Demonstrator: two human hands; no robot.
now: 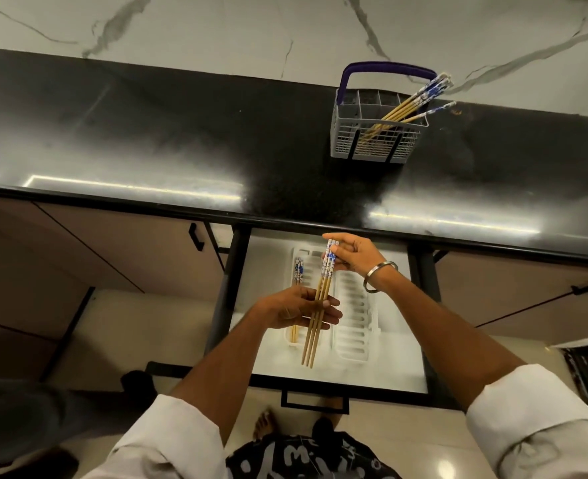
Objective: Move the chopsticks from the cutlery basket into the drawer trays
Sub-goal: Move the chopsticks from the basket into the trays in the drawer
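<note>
Chopsticks (pixel 320 299), a bundle of abt 3, held over the open drawer (pixel 420 340) w/ both hands. Left hand (pixel 299 311) curled round the plain wooden shafts near mid-length, thumb across the front; right hand (pixel 349 254) pinching the blue-patterned tops btwn fingers and thumb, steel bangle (pixel 378 276) on that wrist. Bundle runs roughly front-to-back, tips toward the person, hanging above the gap btwn two white trays; not yet laid down. Left tray (pixel 297 252) already has some chopsticks in it (pixel 298 271), patterned ends visible at the far end, shafts mostly hidden under the left hand, so count unclear. Right tray (pixel 351 323) looks to have nothing in it, ribbed floor showing. Basket (pixel 375 133) sits on the black counter (pixel 147 133), well apart from the drawer, purple handle up; a fair clutch of chopsticks remains there (pixel 413 105), leaning out to the right, maybe five or six, hard to count. Progress est.: first lot in, second lot in hand, roughly half or more left in basket. Remaining: set this bundle into a tray, prob. lining it up w/ the slot first, then more trips to the basket. Drawer handle (pixel 315 404) near the person's bare foot (pixel 264 426).
</note>
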